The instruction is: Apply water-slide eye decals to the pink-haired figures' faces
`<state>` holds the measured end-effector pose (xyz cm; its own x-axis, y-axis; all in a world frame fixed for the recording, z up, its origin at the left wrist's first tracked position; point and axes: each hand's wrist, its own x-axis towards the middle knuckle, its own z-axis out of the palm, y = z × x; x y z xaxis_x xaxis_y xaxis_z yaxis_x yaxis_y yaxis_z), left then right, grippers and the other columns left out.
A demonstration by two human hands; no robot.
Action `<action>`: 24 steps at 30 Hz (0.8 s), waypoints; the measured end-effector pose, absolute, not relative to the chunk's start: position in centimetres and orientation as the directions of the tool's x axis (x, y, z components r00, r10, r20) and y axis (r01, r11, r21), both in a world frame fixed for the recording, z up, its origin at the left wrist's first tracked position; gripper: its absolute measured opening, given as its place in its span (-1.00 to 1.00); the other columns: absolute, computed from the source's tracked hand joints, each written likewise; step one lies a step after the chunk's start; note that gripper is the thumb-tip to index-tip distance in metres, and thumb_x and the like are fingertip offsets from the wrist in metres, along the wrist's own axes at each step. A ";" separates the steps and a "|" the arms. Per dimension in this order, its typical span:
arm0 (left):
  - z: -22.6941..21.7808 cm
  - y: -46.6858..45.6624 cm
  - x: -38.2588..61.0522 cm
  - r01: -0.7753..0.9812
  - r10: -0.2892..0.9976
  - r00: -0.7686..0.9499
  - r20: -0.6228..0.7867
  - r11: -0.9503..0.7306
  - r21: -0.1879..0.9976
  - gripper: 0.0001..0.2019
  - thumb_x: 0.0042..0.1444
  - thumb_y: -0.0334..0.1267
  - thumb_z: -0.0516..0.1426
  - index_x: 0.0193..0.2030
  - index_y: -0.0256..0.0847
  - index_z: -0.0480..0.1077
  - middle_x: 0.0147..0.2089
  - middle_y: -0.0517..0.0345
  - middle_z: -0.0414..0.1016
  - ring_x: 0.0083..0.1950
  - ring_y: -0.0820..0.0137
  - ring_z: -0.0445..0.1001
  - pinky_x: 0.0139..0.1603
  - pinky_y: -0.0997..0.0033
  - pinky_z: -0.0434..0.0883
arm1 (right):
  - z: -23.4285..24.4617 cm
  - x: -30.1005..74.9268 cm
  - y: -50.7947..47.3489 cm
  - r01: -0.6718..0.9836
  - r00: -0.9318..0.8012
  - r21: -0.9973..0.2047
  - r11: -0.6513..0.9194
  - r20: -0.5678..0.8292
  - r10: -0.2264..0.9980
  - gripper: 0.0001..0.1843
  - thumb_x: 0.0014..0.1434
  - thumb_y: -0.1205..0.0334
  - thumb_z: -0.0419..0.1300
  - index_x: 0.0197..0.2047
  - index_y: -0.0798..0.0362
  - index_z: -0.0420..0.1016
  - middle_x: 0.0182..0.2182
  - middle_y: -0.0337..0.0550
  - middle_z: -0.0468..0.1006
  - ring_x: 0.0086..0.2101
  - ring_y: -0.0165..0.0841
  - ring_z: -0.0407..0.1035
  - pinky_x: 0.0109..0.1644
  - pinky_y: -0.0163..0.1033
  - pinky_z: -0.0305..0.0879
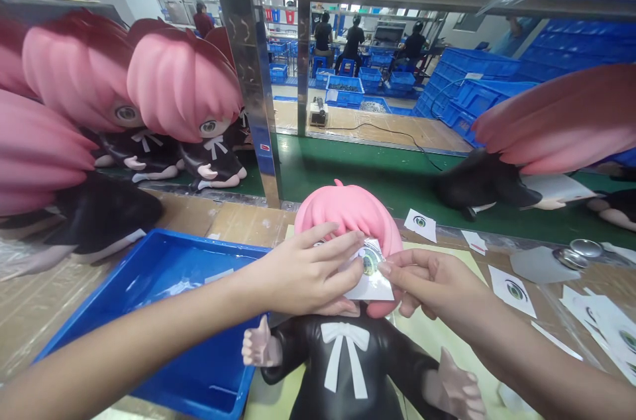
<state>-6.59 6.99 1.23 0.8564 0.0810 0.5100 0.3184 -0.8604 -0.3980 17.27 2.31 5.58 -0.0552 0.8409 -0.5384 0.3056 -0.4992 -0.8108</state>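
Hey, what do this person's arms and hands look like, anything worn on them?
Both forearms are bare, with no sleeves in view. The left hand and right hand wear no gloves, and no rings, watch or bracelets show. The nails look short and plain.

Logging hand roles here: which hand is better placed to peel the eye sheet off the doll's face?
Probably the right hand: it pinches the eye sheet at its edge, while the left hand lies flat on the doll.

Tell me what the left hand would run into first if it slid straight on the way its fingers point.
The left hand points right, its fingertips already on the eye sticker; next it would likely meet the right hand, which pinches that sticker.
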 end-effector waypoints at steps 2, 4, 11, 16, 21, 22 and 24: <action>1.2 7.0 -6.5 0.323 0.081 0.859 0.505 -0.851 -0.414 -0.47 0.49 0.08 -0.08 0.04 -0.34 0.52 0.19 -0.20 0.63 0.35 0.15 0.44 0.33 0.06 0.36 | 5.7 17.2 2.1 0.297 -0.035 -0.808 -0.509 -0.542 0.840 -0.45 -0.03 -0.12 0.50 -0.20 0.00 0.34 -0.46 -0.19 0.64 -0.49 -0.38 0.45 -0.42 -0.33 0.00; 1.3 6.9 -6.5 0.329 0.085 0.861 0.502 -0.845 -0.422 -0.46 0.50 0.09 -0.10 0.03 -0.33 0.52 0.19 -0.17 0.63 0.35 0.15 0.44 0.32 0.05 0.37 | 5.8 17.1 1.9 0.295 -0.030 -0.807 -0.512 -0.543 0.839 -0.44 0.00 -0.10 0.48 -0.21 -0.03 0.23 -0.47 -0.20 0.65 -0.48 -0.37 0.47 -0.42 -0.34 0.00; 1.3 7.1 -6.3 0.334 0.083 0.869 0.489 -0.825 -0.455 -0.43 0.50 0.10 -0.12 0.04 -0.34 0.54 0.17 -0.19 0.64 0.34 0.14 0.46 0.32 0.04 0.39 | 6.2 16.9 1.5 0.333 -0.041 -0.776 -0.536 -0.580 0.814 -0.48 0.01 0.03 0.45 -0.24 -0.05 0.16 -0.46 -0.25 0.65 -0.49 -0.38 0.47 -0.40 -0.33 0.08; 1.4 7.2 -6.3 0.325 0.070 0.874 0.481 -0.821 -0.470 -0.41 0.50 0.12 -0.13 0.04 -0.33 0.54 0.17 -0.17 0.64 0.33 0.17 0.46 0.33 0.03 0.39 | 5.8 17.0 1.2 0.367 -0.107 -0.759 -0.538 -0.609 0.786 -0.52 0.02 0.05 0.40 -0.25 -0.06 0.13 -0.54 -0.45 0.48 -0.51 -0.43 0.43 -0.38 -0.34 0.16; 1.5 7.4 -6.5 0.301 0.028 0.868 0.497 -0.824 -0.480 -0.42 0.47 0.16 -0.06 -0.01 -0.31 0.56 0.19 -0.15 0.63 0.31 0.17 0.49 0.29 0.08 0.43 | 4.3 18.1 1.3 0.434 -0.220 -0.734 -0.522 -0.649 0.728 -0.55 0.02 0.03 0.35 -0.27 -0.04 0.12 -0.54 -0.46 0.42 -0.52 -0.48 0.35 -0.36 -0.34 0.23; 1.5 7.4 -6.6 0.290 0.009 0.859 0.512 -0.832 -0.473 -0.45 0.46 0.15 -0.05 -0.02 -0.30 0.56 0.19 -0.14 0.64 0.30 0.17 0.51 0.28 0.10 0.44 | 4.2 18.3 1.5 0.451 -0.249 -0.731 -0.512 -0.654 0.714 -0.56 0.00 0.05 0.35 -0.27 -0.04 0.13 -0.54 -0.45 0.42 -0.51 -0.48 0.34 -0.37 -0.34 0.23; 1.6 7.5 -6.8 0.270 -0.025 0.832 0.554 -0.855 -0.443 -0.49 0.47 0.11 -0.03 -0.08 -0.29 0.56 0.16 -0.12 0.66 0.27 0.16 0.53 0.24 0.11 0.46 | 4.3 18.7 2.0 0.486 -0.328 -0.733 -0.476 -0.658 0.677 -0.60 -0.01 0.11 0.35 -0.27 -0.02 0.18 -0.54 -0.44 0.40 -0.50 -0.47 0.33 -0.38 -0.34 0.22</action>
